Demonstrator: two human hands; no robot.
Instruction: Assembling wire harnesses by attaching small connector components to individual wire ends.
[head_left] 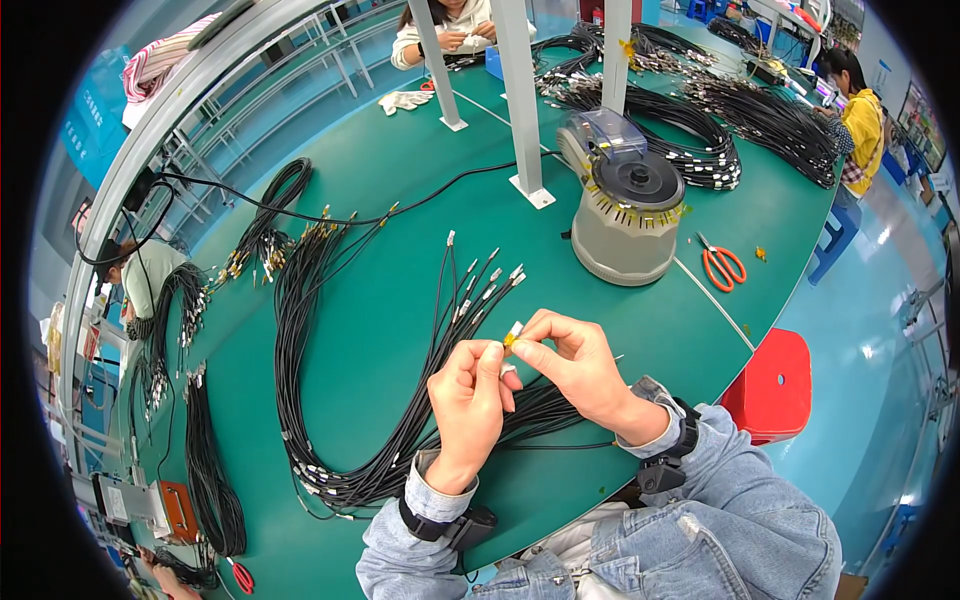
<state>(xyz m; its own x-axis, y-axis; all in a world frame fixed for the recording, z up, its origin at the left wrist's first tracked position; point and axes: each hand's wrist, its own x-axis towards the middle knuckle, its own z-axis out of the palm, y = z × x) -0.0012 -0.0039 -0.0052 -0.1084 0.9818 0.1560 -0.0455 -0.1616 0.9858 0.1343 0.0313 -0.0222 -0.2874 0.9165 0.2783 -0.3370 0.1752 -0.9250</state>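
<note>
My left hand (468, 405) and my right hand (575, 368) meet over the near part of the green table. Both are closed, fingertips pinching a cable end (512, 335) with a white tip and a piece of yellow tape at it. The fingers hide most of this cable. Under and beside my hands lies a long looped bundle of black cables (290, 345). Its white-tipped ends (485, 290) fan out just beyond my left hand. More black cable (545, 405) passes beneath my wrists.
A round grey tape dispenser (625, 235) with yellow tape pieces around it stands beyond my right hand. Orange-handled scissors (722, 268) lie right of it. Grey posts (520, 110) rise from the green table (440, 200). A red stool (775, 390) stands at right. Co-workers sit around with more cable bundles (760, 120).
</note>
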